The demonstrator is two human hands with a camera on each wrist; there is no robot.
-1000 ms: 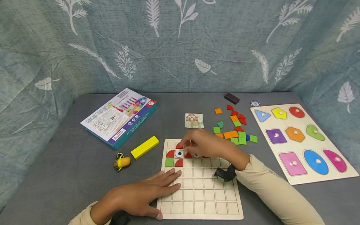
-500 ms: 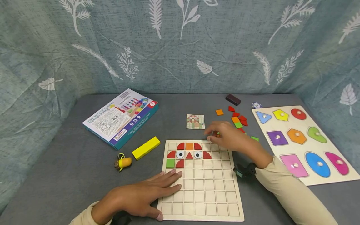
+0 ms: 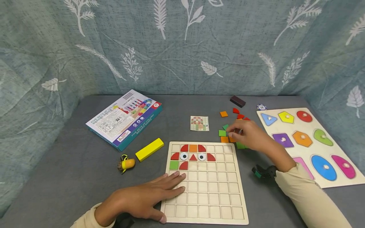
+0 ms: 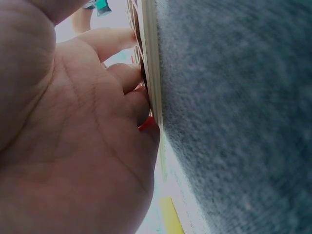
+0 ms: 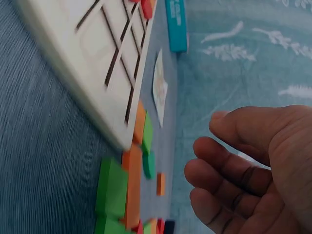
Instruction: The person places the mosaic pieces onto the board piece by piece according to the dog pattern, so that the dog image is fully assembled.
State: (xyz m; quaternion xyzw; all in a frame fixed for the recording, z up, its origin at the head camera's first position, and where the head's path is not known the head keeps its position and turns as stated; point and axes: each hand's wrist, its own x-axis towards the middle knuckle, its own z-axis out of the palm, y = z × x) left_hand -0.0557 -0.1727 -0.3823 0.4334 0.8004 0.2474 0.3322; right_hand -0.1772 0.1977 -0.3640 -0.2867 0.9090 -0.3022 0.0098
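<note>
A wooden grid board point(image 3: 211, 202) lies in front of me. Its top rows hold red quarter pieces, an orange square point(image 3: 193, 148), two eye discs, a red triangle and a green square point(image 3: 174, 165). My left hand point(image 3: 148, 196) rests flat on the board's lower left corner, fingers straight; the left wrist view shows the left hand point(image 4: 97, 122) against the board's edge point(image 4: 152, 73). My right hand point(image 3: 242, 133) hovers over the loose coloured pieces point(image 3: 222, 133) beyond the board's far right corner. Its fingers point(image 5: 214, 161) are loosely curled and hold nothing. A small pattern card point(image 3: 199, 123) lies behind the board.
A toy box point(image 3: 125, 118) lies at the back left, with a yellow block point(image 3: 149, 149) and a small yellow toy point(image 3: 126, 164) near it. A shape peg puzzle point(image 3: 288, 129) lies at the right. A dark block point(image 3: 237, 101) and a chip point(image 3: 261, 107) sit behind the pieces.
My right hand has left the board's top rows and moved right and back to the loose pieces. The orange square now shows in the top row. The left hand has stayed put.
</note>
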